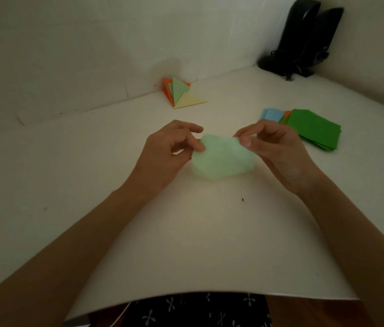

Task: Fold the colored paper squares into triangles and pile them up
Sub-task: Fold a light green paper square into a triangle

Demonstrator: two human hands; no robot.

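Observation:
A light green paper square (221,159) is held just above the white table, partly bent over on itself. My left hand (172,149) pinches its left corner between thumb and fingers. My right hand (273,147) pinches its upper right corner. Against the back wall stands a pile of folded triangles (181,94) in orange, green and pale yellow. To the right lies a stack of unfolded squares (313,128), dark green on top, with orange and light blue sheets showing at its left edge.
The white table (198,232) meets walls at the back and right. Two black speakers (304,38) with cables stand in the far right corner. A small dark speck (242,199) lies on the table near me.

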